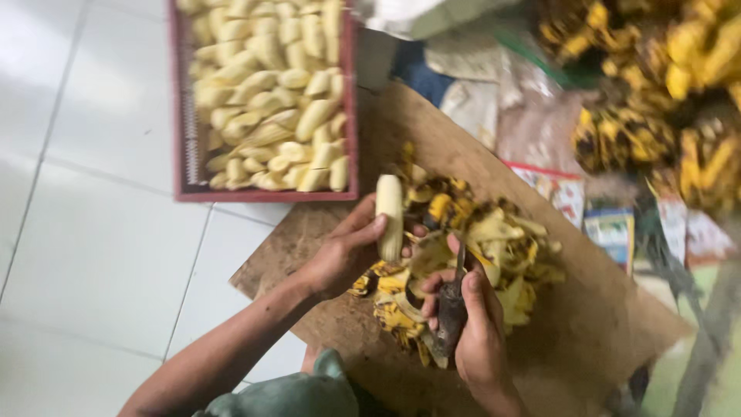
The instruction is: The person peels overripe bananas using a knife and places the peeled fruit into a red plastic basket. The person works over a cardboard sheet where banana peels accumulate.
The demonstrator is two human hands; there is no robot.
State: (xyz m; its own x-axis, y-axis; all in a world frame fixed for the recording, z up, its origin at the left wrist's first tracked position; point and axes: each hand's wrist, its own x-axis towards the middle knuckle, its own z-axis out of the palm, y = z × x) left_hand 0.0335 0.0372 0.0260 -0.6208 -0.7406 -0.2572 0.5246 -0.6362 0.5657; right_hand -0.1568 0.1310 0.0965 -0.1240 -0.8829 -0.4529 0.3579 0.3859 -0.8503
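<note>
Two bare hands close together, each closed in a grip

The left hand (347, 251) comes in from about 7 o'clock on a bare forearm, wrist bent a little, thumb pointing to 1 o'clock and fingers curled round what it holds upright. The right hand (475, 328) enters from 6 o'clock, back of the hand toward the camera, fingers wrapped tightly and thumb lying along the top toward 12 o'clock. It sits just to the 4 o'clock side of the left hand, the two not touching.
</note>
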